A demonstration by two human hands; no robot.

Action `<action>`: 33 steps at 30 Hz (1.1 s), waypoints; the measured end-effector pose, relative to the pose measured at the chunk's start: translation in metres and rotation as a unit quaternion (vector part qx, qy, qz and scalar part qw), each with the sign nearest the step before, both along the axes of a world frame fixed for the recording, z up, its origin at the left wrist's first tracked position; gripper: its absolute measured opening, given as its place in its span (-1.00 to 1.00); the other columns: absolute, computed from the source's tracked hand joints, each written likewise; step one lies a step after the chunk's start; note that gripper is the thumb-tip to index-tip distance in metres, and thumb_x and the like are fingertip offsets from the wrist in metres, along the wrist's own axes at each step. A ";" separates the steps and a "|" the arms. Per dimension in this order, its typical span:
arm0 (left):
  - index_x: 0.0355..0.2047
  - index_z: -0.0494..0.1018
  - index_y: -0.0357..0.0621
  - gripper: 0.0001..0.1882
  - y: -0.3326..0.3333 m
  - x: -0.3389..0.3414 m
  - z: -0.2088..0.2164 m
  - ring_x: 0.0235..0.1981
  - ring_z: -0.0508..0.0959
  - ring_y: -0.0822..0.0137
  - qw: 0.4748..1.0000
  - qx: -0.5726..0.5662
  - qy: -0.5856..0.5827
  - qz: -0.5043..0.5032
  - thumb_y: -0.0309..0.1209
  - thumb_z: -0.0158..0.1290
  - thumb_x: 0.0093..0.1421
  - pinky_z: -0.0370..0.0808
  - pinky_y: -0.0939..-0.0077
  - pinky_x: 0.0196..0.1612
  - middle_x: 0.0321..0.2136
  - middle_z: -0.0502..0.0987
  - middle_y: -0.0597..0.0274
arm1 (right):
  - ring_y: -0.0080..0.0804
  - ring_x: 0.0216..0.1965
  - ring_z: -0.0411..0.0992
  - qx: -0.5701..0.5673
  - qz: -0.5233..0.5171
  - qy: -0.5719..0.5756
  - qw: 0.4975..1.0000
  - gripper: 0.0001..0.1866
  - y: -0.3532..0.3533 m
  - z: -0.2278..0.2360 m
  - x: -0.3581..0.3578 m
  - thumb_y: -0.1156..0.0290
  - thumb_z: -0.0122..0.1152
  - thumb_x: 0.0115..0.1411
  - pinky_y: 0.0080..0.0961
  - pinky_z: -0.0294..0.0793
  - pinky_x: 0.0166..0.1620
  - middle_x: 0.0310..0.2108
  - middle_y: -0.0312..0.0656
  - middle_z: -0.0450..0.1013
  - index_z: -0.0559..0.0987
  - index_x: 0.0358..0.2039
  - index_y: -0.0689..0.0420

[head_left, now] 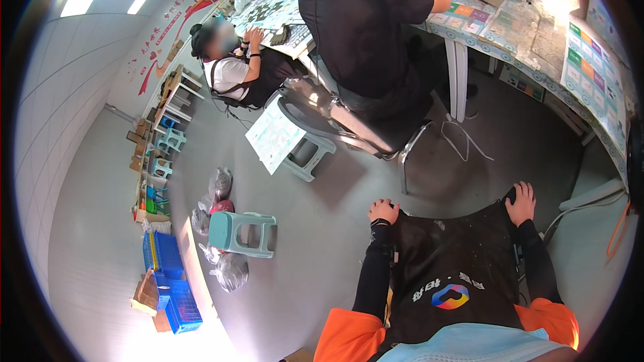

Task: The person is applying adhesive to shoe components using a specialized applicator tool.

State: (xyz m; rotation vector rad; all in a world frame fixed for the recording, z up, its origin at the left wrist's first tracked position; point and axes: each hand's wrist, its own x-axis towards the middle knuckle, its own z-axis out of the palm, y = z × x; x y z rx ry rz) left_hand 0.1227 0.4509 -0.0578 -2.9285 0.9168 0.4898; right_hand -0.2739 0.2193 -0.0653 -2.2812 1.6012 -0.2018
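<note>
My left hand [384,211] lies on my left knee at the corner of a black apron [446,248] with a colourful printed emblem. On the other knee my right hand [521,204] rests at the apron's opposite corner. The fingers of both hands are stretched out over the knees, and I see nothing held in either. Black sleeves cover my forearms, with orange sleeves above them. A light blue mask [469,343] shows at the lower edge.
A person in black [365,33] sits on a chair ahead at a long paper-covered table [516,27]. Another person [231,70] sits farther left. A green stool [231,231], plastic bags [231,273] and blue crates [182,312] stand left. Cables [466,141] lie near the table leg.
</note>
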 end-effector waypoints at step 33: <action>-0.21 0.63 -0.25 -0.73 -0.013 0.000 0.228 -0.29 0.69 0.34 0.832 -0.554 0.020 0.021 -0.29 0.08 0.32 0.55 0.50 -0.23 -0.32 0.68 0.05 | -0.12 0.39 0.00 -0.004 0.010 0.017 1.000 -0.39 -0.004 -0.018 0.004 0.26 0.27 0.08 0.12 0.16 0.28 0.28 -0.21 0.19 0.37 0.17 0.03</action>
